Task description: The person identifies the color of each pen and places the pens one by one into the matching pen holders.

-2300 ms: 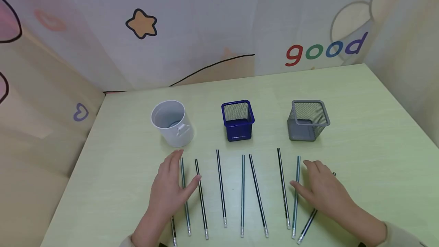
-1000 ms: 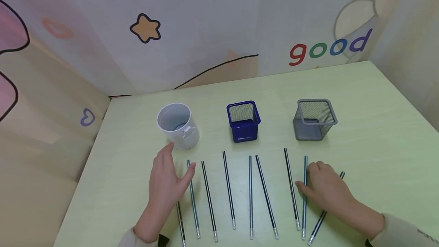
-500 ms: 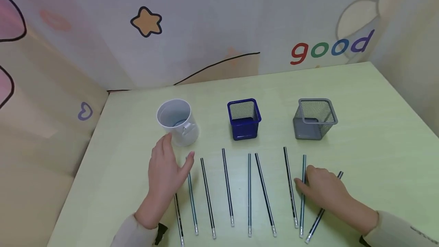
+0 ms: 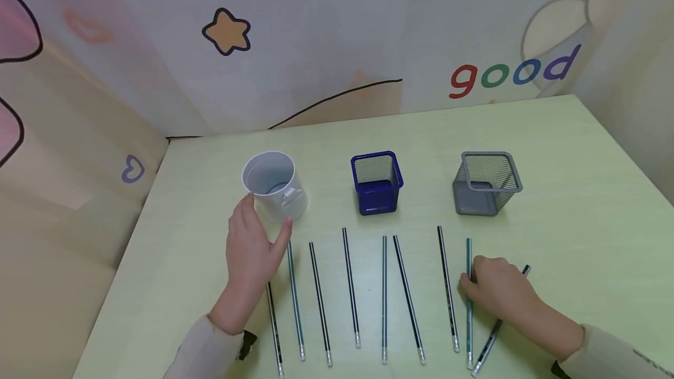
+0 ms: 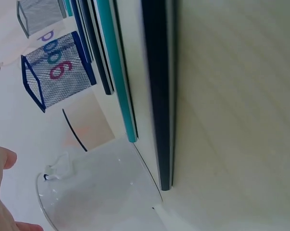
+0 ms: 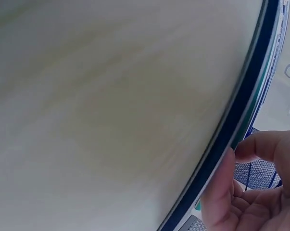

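Note:
My left hand reaches toward the white mug, fingers fairly straight and thumb spread, fingertips at the mug's near side. In the left wrist view the fingers show beside the clear-looking mug. Below that hand lie a black-striped pencil and a teal pencil. My right hand has curled fingers, and its thumb and forefinger pinch a second teal pencil on the table. Under the right wrist runs another dark striped pencil, large in the right wrist view.
A blue mesh pen holder and a grey mesh pen holder stand in line with the mug. Several pencils, such as a dark one, lie spaced across the pale table. A printed curtain hangs behind.
My left hand has moved forward to the mug. The right fingers have curled down around the teal pencil, whose eraser end has swung slightly right.

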### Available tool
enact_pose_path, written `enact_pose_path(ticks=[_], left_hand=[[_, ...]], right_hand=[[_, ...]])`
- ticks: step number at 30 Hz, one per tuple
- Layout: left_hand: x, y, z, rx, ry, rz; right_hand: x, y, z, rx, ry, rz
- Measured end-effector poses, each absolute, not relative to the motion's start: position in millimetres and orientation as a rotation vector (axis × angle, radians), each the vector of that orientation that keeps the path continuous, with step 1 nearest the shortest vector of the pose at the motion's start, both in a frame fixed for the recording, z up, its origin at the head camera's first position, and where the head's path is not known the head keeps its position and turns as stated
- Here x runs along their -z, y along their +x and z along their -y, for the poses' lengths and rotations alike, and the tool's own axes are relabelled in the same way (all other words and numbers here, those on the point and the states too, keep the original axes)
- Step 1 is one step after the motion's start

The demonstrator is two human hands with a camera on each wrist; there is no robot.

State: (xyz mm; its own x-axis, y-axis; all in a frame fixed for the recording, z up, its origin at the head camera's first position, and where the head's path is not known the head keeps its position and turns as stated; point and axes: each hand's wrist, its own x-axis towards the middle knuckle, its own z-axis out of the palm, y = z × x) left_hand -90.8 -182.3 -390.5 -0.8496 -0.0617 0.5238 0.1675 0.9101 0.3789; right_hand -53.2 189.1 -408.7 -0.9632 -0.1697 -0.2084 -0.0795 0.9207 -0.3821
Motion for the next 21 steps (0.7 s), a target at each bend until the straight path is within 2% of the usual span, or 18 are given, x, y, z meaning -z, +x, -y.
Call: enact_pose_path(ticks=[21], left_hand=[[389,-104,185,0.678,0.061,2.586]], right_hand=[[408,-54,-189,0.607,-0.147,-2.825]])
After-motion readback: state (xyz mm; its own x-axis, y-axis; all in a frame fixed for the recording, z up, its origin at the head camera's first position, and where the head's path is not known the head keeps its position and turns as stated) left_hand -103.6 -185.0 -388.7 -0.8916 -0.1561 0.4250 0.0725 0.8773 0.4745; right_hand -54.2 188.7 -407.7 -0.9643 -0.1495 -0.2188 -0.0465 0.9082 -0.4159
